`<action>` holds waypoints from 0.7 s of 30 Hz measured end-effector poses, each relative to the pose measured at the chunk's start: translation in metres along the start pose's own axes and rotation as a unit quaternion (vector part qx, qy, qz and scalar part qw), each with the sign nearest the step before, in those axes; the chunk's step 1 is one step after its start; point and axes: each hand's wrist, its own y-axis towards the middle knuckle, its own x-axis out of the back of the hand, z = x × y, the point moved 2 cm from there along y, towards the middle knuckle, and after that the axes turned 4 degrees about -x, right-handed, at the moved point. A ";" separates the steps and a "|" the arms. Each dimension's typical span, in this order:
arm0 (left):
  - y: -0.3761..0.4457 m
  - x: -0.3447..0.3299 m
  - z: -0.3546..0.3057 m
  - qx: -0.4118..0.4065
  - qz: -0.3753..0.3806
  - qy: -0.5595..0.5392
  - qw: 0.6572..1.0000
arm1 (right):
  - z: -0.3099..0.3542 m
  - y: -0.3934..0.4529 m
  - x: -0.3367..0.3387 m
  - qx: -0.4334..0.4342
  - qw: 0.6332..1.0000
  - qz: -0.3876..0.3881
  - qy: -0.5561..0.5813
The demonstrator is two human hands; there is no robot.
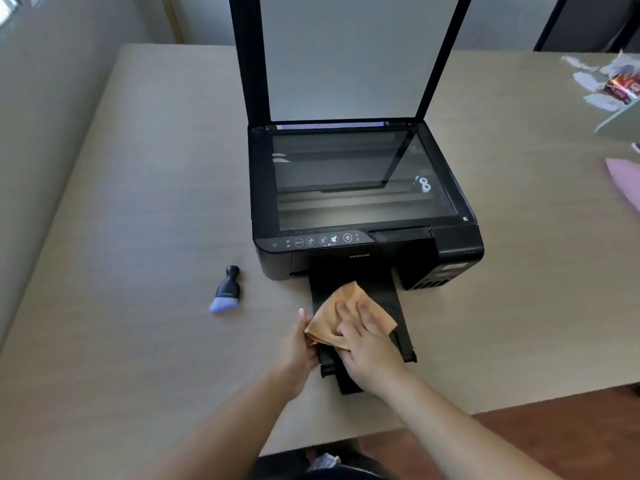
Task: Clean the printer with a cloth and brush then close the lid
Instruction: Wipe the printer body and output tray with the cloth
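A black printer (pixel 450 247) stands mid-table with its scanner lid (pixel 346 53) raised upright and the glass (pixel 360 181) exposed. Its black output tray (pixel 398 306) is pulled out toward me. An orange cloth (pixel 332 320) lies on the tray. My right hand (pixel 367 351) presses flat on the cloth, fingers spread. My left hand (pixel 298 355) grips the tray's left edge, thumb up beside the cloth. A small black brush with pale bristles (pixel 227 289) lies on the table left of the printer, untouched.
The beige table (pixel 138 202) has its near edge just below my forearms. At the far right lie crumpled wrappers with a red packet (pixel 620 84) and a pink object (pixel 623 181). A wall runs along the left.
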 end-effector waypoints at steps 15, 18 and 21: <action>0.000 -0.004 0.035 -0.045 -0.106 -0.005 0.993 | -0.094 0.026 0.035 0.045 0.999 -0.012 0.006; -0.004 -0.009 0.031 -0.057 -0.113 -0.005 0.992 | -0.065 0.000 0.014 0.130 0.991 0.039 0.014; -0.007 -0.011 0.032 -0.078 -0.114 0.015 0.990 | -0.021 0.023 0.004 0.207 0.974 0.090 0.019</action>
